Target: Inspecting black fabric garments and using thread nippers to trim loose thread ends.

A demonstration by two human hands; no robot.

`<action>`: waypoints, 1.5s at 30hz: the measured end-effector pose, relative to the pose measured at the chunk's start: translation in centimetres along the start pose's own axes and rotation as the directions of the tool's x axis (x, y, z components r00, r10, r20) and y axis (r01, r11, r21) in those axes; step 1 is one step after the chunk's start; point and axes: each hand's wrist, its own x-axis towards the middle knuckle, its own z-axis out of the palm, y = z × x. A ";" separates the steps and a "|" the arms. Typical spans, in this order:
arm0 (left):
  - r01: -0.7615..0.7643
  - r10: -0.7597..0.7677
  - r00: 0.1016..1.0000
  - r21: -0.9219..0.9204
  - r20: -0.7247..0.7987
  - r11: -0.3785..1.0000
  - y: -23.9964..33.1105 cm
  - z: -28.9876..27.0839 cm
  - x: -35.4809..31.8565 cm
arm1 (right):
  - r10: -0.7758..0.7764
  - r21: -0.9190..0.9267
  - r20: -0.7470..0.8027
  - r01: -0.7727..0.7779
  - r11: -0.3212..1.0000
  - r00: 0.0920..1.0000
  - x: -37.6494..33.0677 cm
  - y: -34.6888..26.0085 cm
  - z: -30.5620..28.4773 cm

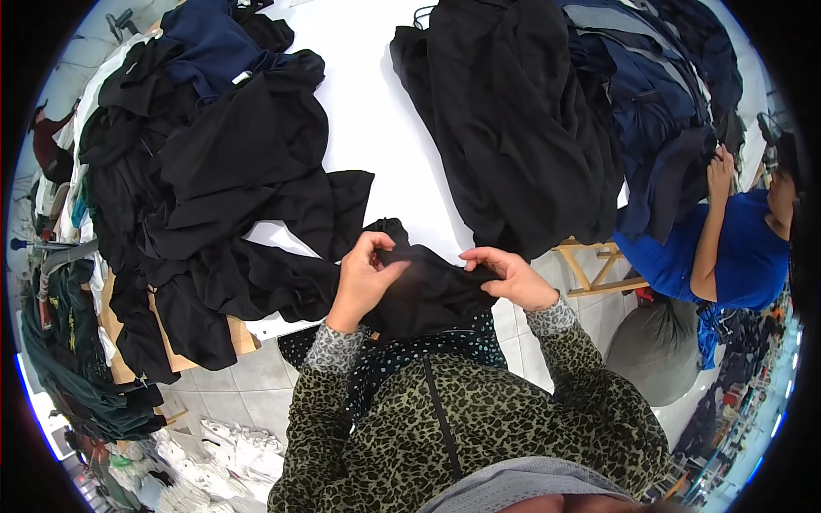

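Note:
A black garment lies bunched at the table's near edge, close to my body. My left hand grips its left side, thumb and fingers curled together on the cloth. At its right side, my right hand pinches the fabric between thumb and fingers. The cloth spans between both hands and hangs down toward my lap. What kind of garment it is cannot be made out.
On the white table, a heap of black garments lies left and a long black pile right. Navy garments lie beyond it. A person in blue works at the right, near a grey rounded sack.

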 end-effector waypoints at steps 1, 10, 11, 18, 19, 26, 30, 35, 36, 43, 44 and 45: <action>-0.012 0.011 1.000 0.019 0.011 1.000 0.8 0.2 -0.1 | -0.037 -0.211 -0.017 0.033 0.977 0.999 0.2 -0.5 0.4; -0.138 0.141 0.990 -0.125 0.018 0.983 2.6 0.5 -0.5 | -0.246 -0.376 -0.184 0.163 0.912 0.952 3.0 0.2 3.3; -0.097 0.097 0.995 -0.113 -0.012 0.989 2.6 -0.2 -0.3 | -0.244 -0.376 -0.184 0.161 0.912 0.952 2.9 0.6 2.9; -0.217 0.210 0.975 0.116 0.074 0.969 3.2 0.6 -0.3 | -0.077 0.017 -0.236 0.084 0.996 0.969 2.3 1.1 2.3; -0.264 0.256 0.962 0.096 0.090 0.960 3.1 1.2 -0.5 | -0.054 0.048 -0.217 0.066 0.997 0.975 2.3 1.2 2.3; -0.616 0.643 0.765 0.320 0.024 0.720 -0.1 3.3 -0.6 | 0.045 0.308 -0.114 -0.008 0.951 0.992 1.5 0.6 2.3; -0.677 0.695 0.714 0.346 0.091 0.650 0.0 3.3 -0.8 | 0.110 0.396 -0.029 -0.090 0.914 0.993 1.6 0.6 2.3; -0.774 0.759 0.625 0.277 0.185 0.570 0.5 3.7 -1.0 | 0.134 0.259 -0.013 -0.126 0.958 0.991 2.5 0.3 2.4; -0.779 0.762 0.618 0.279 0.193 0.561 0.6 3.6 -1.1 | 0.135 0.258 -0.012 -0.127 0.958 0.991 2.5 0.7 2.3; -0.573 0.618 0.785 0.328 -0.046 0.751 0.6 1.9 -2.3 | 0.058 0.240 -0.238 0.000 0.971 0.970 1.8 1.5 1.3; -0.440 0.549 0.825 0.456 -0.134 0.773 0.8 1.2 -1.8 | 0.044 0.208 -0.277 0.015 0.978 0.960 1.6 1.6 1.0; -0.223 0.347 0.918 0.472 -0.193 0.853 1.0 0.6 -1.6 | 0.028 0.174 -0.316 0.029 0.984 0.949 1.3 1.7 0.8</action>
